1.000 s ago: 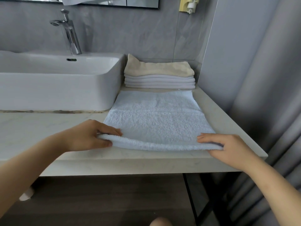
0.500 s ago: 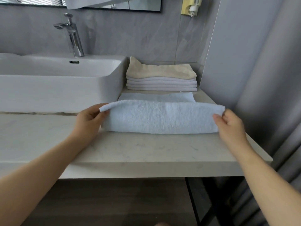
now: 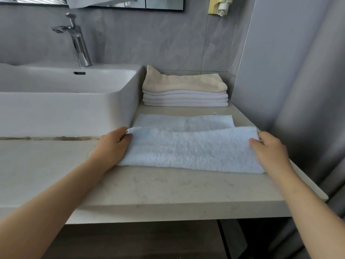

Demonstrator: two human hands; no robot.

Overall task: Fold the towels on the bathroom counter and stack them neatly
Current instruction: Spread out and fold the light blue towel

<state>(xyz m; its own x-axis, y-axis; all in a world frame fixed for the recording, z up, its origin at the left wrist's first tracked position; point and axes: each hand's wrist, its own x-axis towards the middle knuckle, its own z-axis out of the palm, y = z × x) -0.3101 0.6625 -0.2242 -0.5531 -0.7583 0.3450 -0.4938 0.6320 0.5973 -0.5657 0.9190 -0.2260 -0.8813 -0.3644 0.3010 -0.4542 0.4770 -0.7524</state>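
A pale blue towel (image 3: 190,148) lies on the beige counter (image 3: 130,187), its near half turned over toward the wall, a strip of the lower layer showing behind the fold. My left hand (image 3: 112,146) pinches the folded flap's left corner. My right hand (image 3: 268,148) pinches its right corner. Behind the towel, against the wall, sits a stack of folded towels (image 3: 185,90): several white ones with a cream one on top.
A white basin (image 3: 65,107) with a chrome tap (image 3: 78,43) stands at the left, touching the towel area. A grey wall panel and a curtain (image 3: 308,90) close off the right side. The counter's front edge runs below my forearms.
Both hands lifted the towel's near edge and carried it away from me over the rest, then lowered it, so the towel now lies folded roughly in half.
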